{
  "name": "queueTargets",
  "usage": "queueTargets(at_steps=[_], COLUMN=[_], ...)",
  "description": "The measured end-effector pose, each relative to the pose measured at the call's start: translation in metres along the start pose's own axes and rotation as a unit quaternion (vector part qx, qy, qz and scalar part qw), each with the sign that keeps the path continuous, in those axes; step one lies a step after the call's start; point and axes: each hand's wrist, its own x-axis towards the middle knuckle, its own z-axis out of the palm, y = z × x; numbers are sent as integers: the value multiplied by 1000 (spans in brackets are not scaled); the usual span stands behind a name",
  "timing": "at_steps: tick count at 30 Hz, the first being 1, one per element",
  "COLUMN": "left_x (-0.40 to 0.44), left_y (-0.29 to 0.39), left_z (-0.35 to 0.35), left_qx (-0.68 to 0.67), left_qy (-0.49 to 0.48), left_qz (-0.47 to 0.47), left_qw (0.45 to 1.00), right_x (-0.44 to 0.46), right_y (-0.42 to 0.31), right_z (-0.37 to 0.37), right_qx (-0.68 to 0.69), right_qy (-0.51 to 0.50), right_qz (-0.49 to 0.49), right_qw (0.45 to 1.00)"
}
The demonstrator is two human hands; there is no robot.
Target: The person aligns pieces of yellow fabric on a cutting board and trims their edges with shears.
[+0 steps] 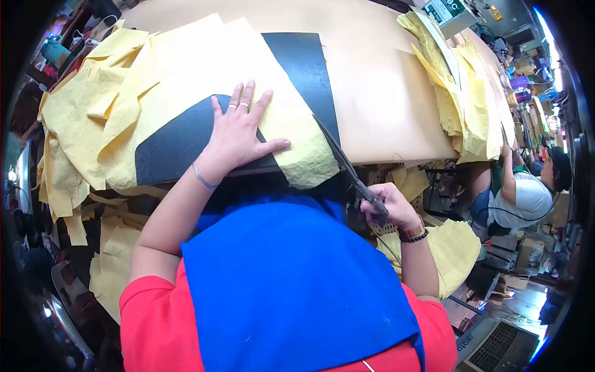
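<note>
My left hand lies flat with fingers spread, pressing on a black curved flat panel and the yellow sheet beside it. That sheet looks like soft, slightly wrinkled fabric or hide and is spread over the table. My right hand is closed round the handle end of a long, thin dark tool. The tool slants up along the right edge of the yellow sheet; its exact kind is unclear. Under the sheet's right side, a second black panel sticks out.
The tan table curves ahead of me. Crumpled yellow sheets heap up at the left, and another yellow stack stands at the right below a box. A co-worker is at the far right. Yellow material hangs by my right arm.
</note>
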Motion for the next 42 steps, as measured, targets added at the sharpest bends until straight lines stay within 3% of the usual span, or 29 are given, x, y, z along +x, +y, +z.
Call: queueTargets(at_steps=[10,33,42], left_x=[-9,-18,7], left_y=[11,22,2], left_z=[0,-4,0], left_qx=[8,3,20], left_qy=[-8,-42,-3], left_qz=[17,21,-10], left_qw=[1000,999,1000], right_x=[12,8,12], right_y=[3,1,4], right_z=[5,23,25], right_qx=[78,95,90], right_qy=[-26,0,2], right_qz=[-21,-30,-32], right_qw=[996,995,995])
